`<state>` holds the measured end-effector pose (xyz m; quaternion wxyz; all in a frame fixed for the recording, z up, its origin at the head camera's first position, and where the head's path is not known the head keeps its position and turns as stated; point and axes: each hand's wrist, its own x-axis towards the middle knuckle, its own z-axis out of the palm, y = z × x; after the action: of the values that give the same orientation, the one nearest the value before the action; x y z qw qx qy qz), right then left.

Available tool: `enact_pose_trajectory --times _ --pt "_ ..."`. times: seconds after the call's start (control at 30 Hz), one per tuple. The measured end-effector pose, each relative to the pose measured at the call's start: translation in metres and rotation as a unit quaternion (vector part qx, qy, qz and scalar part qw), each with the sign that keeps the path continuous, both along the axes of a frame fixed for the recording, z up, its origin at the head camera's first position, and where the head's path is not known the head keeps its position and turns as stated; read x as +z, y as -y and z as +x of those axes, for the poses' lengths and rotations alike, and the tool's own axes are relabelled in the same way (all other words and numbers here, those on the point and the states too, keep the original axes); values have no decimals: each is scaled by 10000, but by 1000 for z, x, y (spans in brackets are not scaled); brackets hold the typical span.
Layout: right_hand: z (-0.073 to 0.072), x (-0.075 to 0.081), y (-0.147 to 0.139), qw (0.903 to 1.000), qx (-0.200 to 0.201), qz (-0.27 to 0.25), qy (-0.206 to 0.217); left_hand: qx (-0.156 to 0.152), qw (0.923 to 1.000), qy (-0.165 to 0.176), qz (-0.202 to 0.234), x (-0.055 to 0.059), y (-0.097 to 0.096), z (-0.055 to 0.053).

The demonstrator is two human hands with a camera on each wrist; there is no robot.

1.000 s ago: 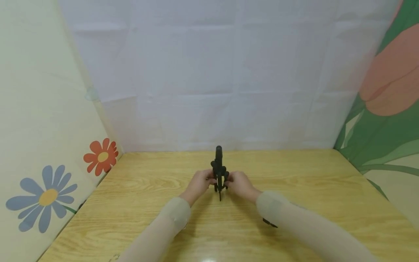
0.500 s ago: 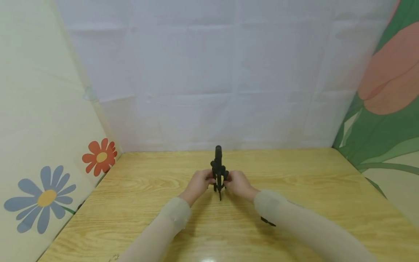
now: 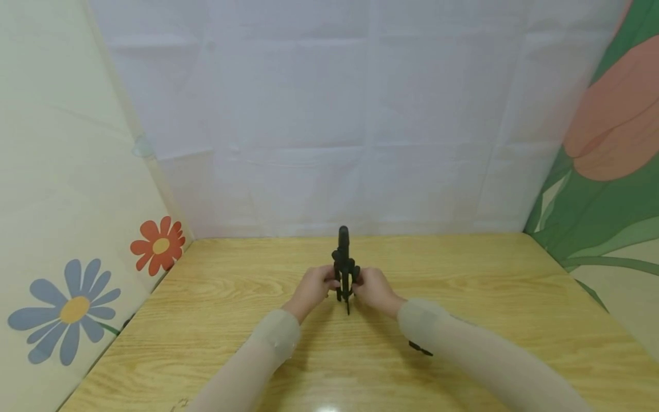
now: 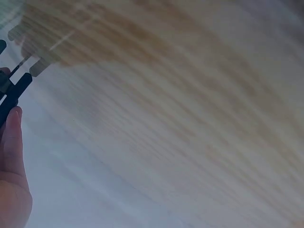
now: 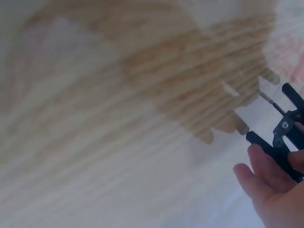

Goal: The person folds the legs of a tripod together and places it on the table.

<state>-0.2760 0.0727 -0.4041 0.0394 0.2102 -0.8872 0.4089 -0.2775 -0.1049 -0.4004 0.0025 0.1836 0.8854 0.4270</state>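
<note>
A small black tripod (image 3: 343, 243) stands upright between the two hands, with knobs partway down its column. My left hand (image 3: 312, 289) holds its left leg, thumb and fingers around it. On the other side my right hand (image 3: 376, 290) pinches the right leg. In the left wrist view one dark leg (image 4: 19, 90) rises past my fingertips, its end close over the shiny tabletop. The right wrist view shows the leg (image 5: 267, 148) at my fingers, a riveted bracket (image 5: 284, 126) and a thin rod. My palms hide the rest of the legs.
The wood-grain table (image 3: 216, 355) is glossy and mirrors the tripod's legs. A white cloth (image 3: 288, 114) hangs behind its far edge. Flower-printed panels (image 3: 46, 189) flank both sides. A small dark piece (image 3: 420, 348) shows beneath the right sleeve.
Very little differs. The right hand has drawn slightly left, closer to the tripod, and the tripod's near tip has shifted a touch to the right. Both hands keep their hold.
</note>
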Motion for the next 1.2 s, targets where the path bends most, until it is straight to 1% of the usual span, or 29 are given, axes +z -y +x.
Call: enact_pose_trajectory --times 0.1,0.2,0.33,0.47,0.57,0.67,0.77,0.83,1.0,1.13,1.2 --pt "-1 1 -4 9997 214 -9 121 3 9999 123 32 0 0 0" --pt "-2 1 -9 9990 423 78 127 -76 9999 95 -7 0 1 0" --pt "-5 0 -13 9976 620 297 -17 -196 9998 71 -18 0 2 -1" --pt "-9 -2 -17 9953 774 542 -223 -287 9995 149 24 -1 1 -3" --pt "-13 -3 -20 9915 949 808 -367 -383 9989 235 132 -1 2 -5" --pt "-16 -2 -23 9866 1216 1008 -411 -414 9978 424 284 0 3 -8" --pt "-18 0 -24 9823 1453 1102 -434 -445 9964 612 374 2 5 -9" --pt "-20 -1 -25 9788 1591 1177 -529 -502 9955 683 415 3 6 -10" --pt "-23 -1 -24 9734 1713 1325 -742 -562 9943 799 437 3 8 -11" --pt "-24 -2 -22 9727 1690 1366 -814 -518 9942 809 478 2 9 -12" --pt "-23 -3 -22 9742 1659 1325 -765 -497 9946 768 486 1 9 -12"
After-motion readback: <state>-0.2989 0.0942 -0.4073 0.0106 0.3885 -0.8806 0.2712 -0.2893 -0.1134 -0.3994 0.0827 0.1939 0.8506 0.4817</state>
